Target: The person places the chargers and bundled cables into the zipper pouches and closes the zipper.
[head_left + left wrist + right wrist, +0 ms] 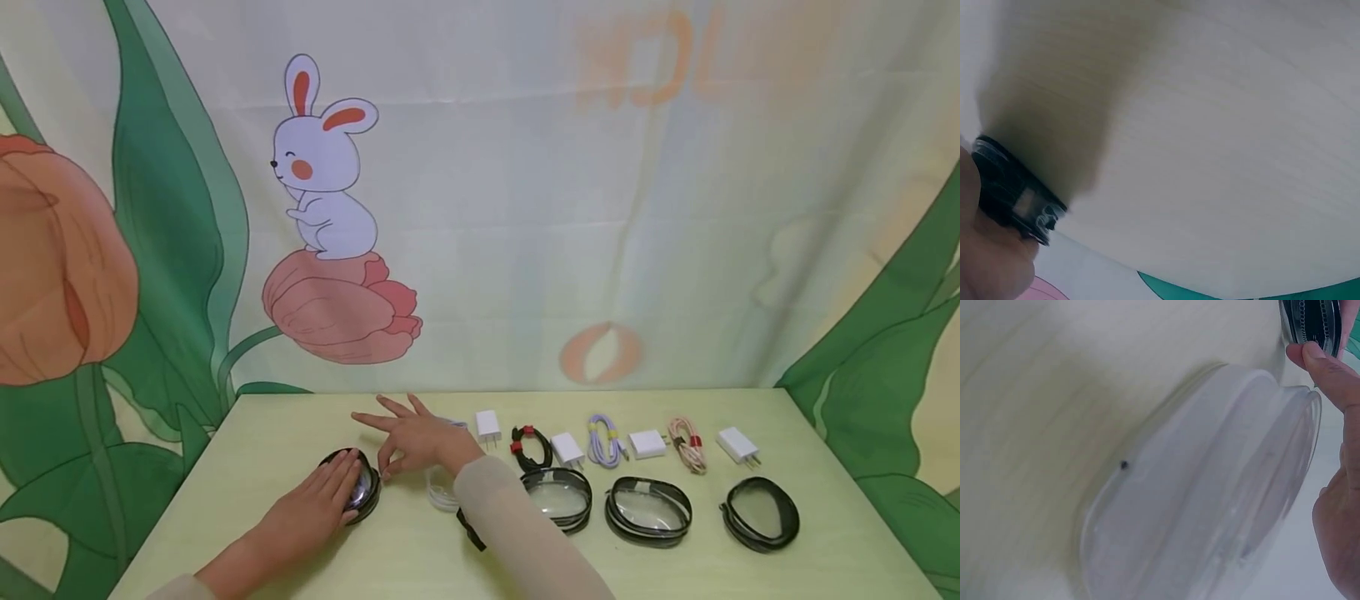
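Note:
A round black-rimmed clear zip case [367,493] lies at the left of the pale table [255,450]. My left hand [322,496] rests flat on top of it with straight fingers. In the left wrist view the case's black zipper edge [1010,194] shows beside the left hand [985,262]. My right hand [408,437] hovers just right of the case, fingers spread, thumb pointing down at the rim. The right wrist view has that thumb [1319,362] touching the case's zipper edge [1316,319]. A translucent white cable coil [1210,487] lies under the right wrist [442,492].
Three more round cases [558,496] [648,510] [760,514] sit in a row to the right. Behind them are white chargers [488,425] [567,450] [647,443] [738,445] and black [531,447], purple [603,440] and pink [686,443] cables. A rabbit-print curtain hangs behind.

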The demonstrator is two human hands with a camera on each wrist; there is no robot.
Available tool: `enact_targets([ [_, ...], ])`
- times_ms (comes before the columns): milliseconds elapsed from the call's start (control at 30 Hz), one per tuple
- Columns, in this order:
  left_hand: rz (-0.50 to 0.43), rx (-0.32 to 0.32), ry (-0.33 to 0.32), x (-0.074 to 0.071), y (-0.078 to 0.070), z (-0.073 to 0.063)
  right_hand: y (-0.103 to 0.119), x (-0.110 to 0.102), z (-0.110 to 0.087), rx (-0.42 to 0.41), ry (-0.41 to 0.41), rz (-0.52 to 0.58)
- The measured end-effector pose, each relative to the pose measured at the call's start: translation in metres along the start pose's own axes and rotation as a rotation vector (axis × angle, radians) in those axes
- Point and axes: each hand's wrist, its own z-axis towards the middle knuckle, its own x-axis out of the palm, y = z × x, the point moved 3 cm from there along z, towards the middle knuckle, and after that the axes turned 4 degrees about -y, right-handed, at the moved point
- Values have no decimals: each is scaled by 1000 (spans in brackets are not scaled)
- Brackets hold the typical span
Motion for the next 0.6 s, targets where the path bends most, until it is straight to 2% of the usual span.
enact_targets([
  [100, 0, 34, -2, -2, 2, 1, -1, 1, 1, 7, 5, 5],
  [167, -36, 17, 18, -3, 1, 1, 0, 3, 1, 7, 7, 14],
  [233, -108, -48, 45, -3, 0, 2, 0, 5, 1, 5, 6, 23],
  [300, -198, -152, 65, -3, -3, 4, 1, 7, 1, 8, 2, 39],
  [433, -302, -369, 38, 3, -12, 12, 2, 9, 2, 1, -2, 67],
  [500, -295, -424, 24, 5, -16, 16, 4, 8, 2, -11, -9, 71],
  [600, -248, -438, 34, 4, -19, 21, 6, 6, 3, -19, -9, 60],
])
